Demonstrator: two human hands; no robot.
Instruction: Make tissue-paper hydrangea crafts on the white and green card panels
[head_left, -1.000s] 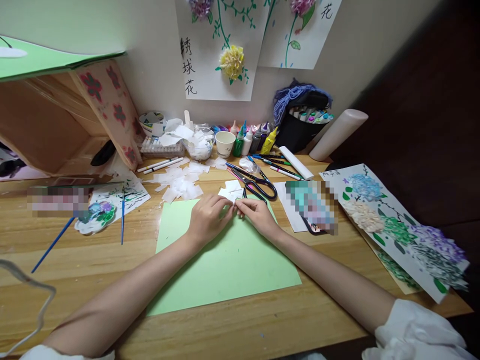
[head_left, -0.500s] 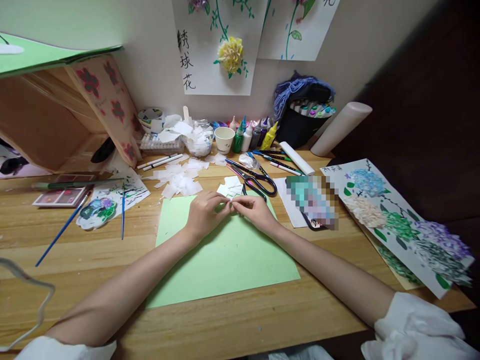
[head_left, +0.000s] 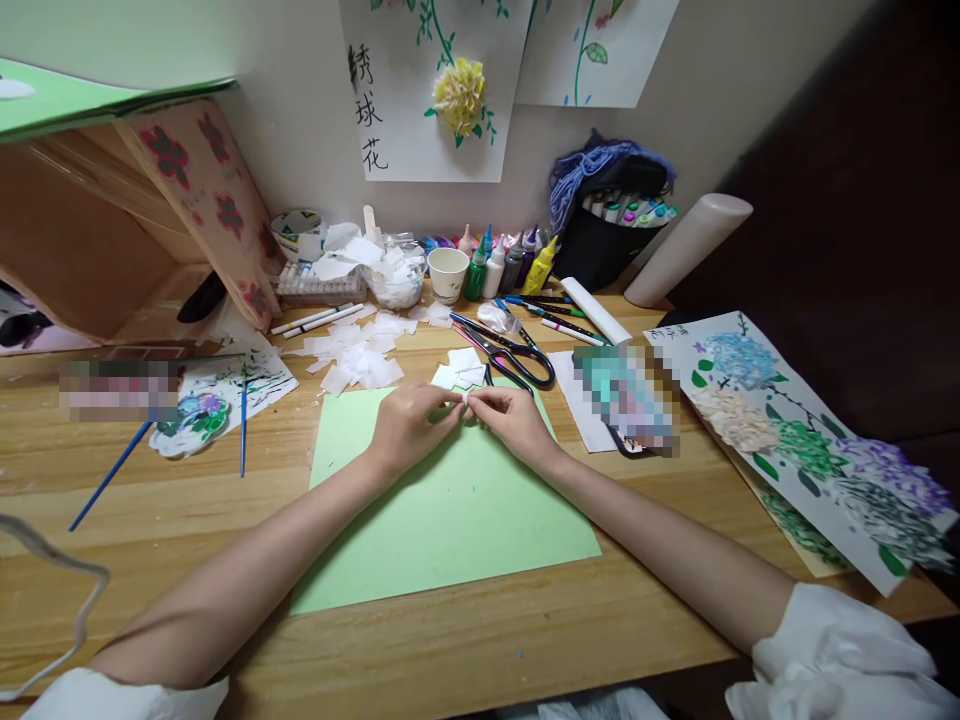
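My left hand (head_left: 412, 424) and my right hand (head_left: 510, 422) meet fingertip to fingertip over the far edge of a light green paper sheet (head_left: 450, 530). Pinched between both sets of fingers is a small piece of white paper (head_left: 466, 398), mostly hidden by them. Just beyond lie several small white paper squares (head_left: 461, 370). Black-handled scissors (head_left: 517, 360) rest behind my right hand. To the left, a loose pile of torn white paper pieces (head_left: 360, 365) covers part of the wooden table.
Paint bottles (head_left: 514, 268), a paper cup (head_left: 448, 276) and a bowl of paper scraps (head_left: 397, 280) line the wall. Brushes and a paint-smeared palette (head_left: 189, 425) lie left. Right of the sheet are a blurred-out phone (head_left: 626, 400) and a flower picture (head_left: 795, 440).
The white paper shows a little more between my fingertips. Both hands stay in nearly the same place, and the camera view has shifted slightly.
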